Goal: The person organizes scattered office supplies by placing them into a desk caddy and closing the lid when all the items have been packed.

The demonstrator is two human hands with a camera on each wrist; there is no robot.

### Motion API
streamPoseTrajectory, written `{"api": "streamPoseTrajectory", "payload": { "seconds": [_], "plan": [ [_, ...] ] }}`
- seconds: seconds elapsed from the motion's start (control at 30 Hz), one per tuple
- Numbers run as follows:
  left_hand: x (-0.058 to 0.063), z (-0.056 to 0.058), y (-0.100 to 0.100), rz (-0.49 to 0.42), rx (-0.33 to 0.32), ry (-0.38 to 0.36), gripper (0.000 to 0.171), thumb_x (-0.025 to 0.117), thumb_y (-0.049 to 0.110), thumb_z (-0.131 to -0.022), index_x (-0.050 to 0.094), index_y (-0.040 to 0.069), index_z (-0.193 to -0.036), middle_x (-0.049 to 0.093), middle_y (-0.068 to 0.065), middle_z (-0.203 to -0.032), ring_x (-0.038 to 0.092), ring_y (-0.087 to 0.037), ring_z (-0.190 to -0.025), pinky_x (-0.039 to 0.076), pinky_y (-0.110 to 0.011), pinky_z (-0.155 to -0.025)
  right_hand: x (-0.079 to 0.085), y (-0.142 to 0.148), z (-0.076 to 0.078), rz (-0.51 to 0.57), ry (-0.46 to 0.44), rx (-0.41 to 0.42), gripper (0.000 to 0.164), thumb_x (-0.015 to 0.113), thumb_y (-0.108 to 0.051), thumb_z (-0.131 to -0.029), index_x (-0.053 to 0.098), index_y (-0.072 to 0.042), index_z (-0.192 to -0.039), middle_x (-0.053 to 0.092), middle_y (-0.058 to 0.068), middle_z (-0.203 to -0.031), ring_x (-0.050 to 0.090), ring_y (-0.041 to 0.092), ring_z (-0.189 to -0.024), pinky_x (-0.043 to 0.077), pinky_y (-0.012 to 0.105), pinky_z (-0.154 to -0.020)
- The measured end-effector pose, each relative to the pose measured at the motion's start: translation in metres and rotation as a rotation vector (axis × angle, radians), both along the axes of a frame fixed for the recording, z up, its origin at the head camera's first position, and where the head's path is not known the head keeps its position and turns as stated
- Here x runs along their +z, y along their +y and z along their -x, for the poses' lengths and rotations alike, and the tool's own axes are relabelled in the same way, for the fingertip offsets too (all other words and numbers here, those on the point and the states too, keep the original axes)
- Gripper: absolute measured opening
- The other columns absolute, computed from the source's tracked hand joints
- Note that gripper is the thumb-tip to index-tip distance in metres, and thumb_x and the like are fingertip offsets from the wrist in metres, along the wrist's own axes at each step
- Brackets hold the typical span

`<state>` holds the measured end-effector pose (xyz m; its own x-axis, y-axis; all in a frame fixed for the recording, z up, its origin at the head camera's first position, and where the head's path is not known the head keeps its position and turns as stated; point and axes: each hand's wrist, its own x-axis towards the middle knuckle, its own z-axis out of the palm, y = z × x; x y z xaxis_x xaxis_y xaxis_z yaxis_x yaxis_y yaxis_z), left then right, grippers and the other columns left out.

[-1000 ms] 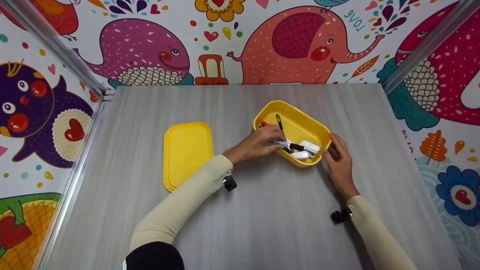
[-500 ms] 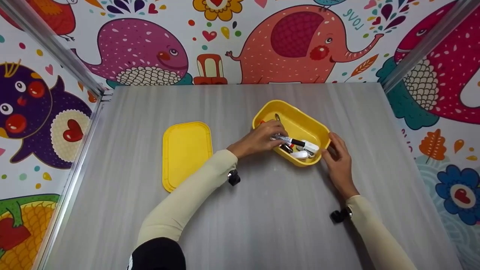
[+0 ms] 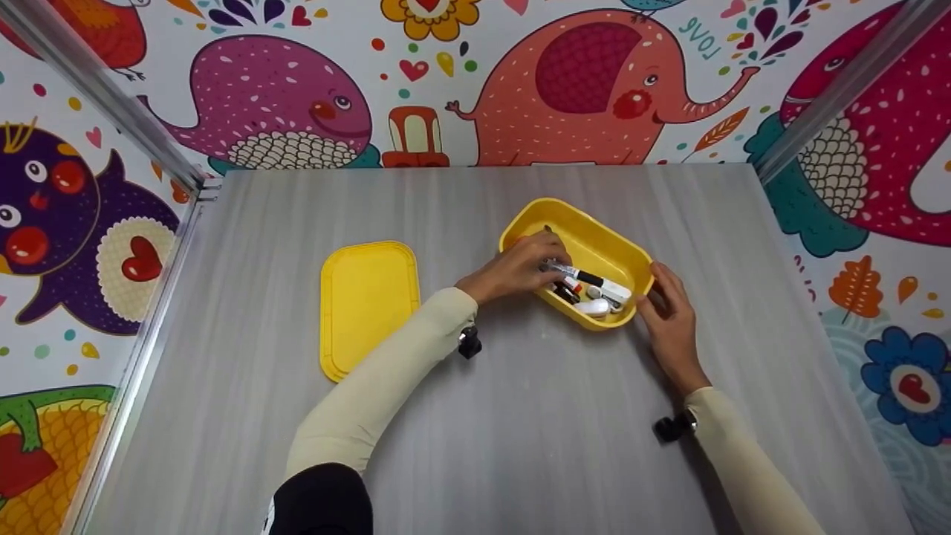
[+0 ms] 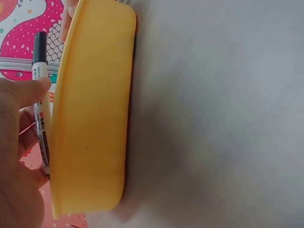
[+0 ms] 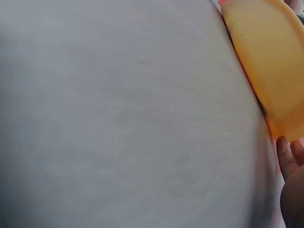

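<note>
My left hand (image 3: 520,267) pinches a marker (image 3: 583,276) with a black cap over the open yellow box (image 3: 602,241). In the left wrist view the marker (image 4: 42,109) lies along the box's rim, between thumb and fingers. My right hand (image 3: 674,327) grips the right end of the box, its thumb and fingers at the corner. Its fingers (image 5: 285,156) show against the box's end wall in the right wrist view. Inside the box are a white rounded item (image 3: 592,307), a red-and-white piece (image 3: 572,284) and a dark piece (image 3: 566,293). My left hand hides part of the contents.
A flat yellow lid (image 3: 370,305) lies on the grey table (image 3: 535,416) left of the box, partly under the left sleeve (image 3: 386,371). Printed walls with metal corner posts (image 3: 839,89) enclose the table's back and sides.
The left hand has shifted slightly right with the marker, whose capped end now points lower right across the box. The right hand and box have barely moved.
</note>
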<state>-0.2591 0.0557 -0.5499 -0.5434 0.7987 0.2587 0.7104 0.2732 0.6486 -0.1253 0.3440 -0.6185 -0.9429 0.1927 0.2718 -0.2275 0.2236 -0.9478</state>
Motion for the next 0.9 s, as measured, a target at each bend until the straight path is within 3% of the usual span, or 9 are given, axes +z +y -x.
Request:
{"api": "streamPoseTrajectory", "payload": {
  "seconds": [0.2,0.53,0.9],
  "plan": [
    [0.001,0.003,0.009,0.057,0.000,-0.007,0.026,0.079,0.013,-0.104,0.080,0.001,-0.127,0.073,-0.012,-0.126,0.062,-0.028,-0.120,0.046,-0.029,-0.115,-0.002,0.001,-0.001,0.001,-0.014,0.001,0.059,0.067,-0.001,-0.108,0.051,-0.010,-0.165,0.046,0.005,-0.169,0.051,0.032,-0.150,0.044,0.025,-0.119],
    [0.002,0.009,0.021,0.199,-0.007,0.075,0.027,0.078,0.017,-0.105,0.080,0.007,-0.130,0.073,-0.008,-0.130,0.063,-0.024,-0.122,0.045,-0.031,-0.118,-0.001,0.002,0.000,-0.012,-0.012,0.007,0.058,0.066,-0.002,-0.109,0.051,-0.010,-0.165,0.045,0.007,-0.170,0.050,0.034,-0.150,0.044,0.028,-0.121],
    [0.002,0.015,0.030,0.306,0.000,0.079,0.026,0.077,0.021,-0.106,0.081,0.011,-0.130,0.072,-0.004,-0.127,0.061,-0.021,-0.119,0.044,-0.031,-0.117,-0.001,0.002,-0.001,-0.021,-0.015,0.004,0.058,0.067,-0.003,-0.109,0.051,-0.011,-0.165,0.045,0.005,-0.170,0.050,0.032,-0.151,0.043,0.031,-0.122]
  ]
}}
